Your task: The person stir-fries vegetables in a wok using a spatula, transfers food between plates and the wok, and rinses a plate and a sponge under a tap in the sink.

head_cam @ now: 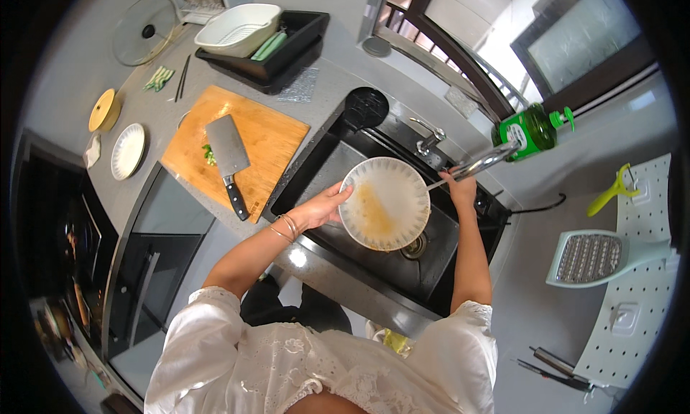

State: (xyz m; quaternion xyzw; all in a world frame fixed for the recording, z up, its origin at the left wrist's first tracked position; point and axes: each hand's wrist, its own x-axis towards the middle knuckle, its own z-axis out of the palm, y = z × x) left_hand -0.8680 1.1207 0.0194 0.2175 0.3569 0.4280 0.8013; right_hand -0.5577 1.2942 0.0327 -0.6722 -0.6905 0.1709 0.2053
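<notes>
Over the black sink (331, 160), my left hand (323, 206) grips the rim of a white dish with a fluted edge (385, 198). Cloudy liquid and a yellow-brown residue are in the dish. A thin stream of water reaches its right side from a chrome spout (488, 160). My right hand (461, 190) is at the sink's back edge, under and beside this spout, fingers pointing towards the faucet fittings. The spout partly covers it, so its grip is unclear. Behind the dish stands a smaller chrome tap (429, 139). A drain (415, 247) shows below the dish.
Left of the sink, a cleaver (229, 150) lies on a wooden cutting board (269, 128) beside chopped greens (208, 154). Farther left are a white fluted plate (128, 151) and a yellow pot (105, 110). A green soap bottle (525, 131) stands at right, near a wall-hung grater (590, 257).
</notes>
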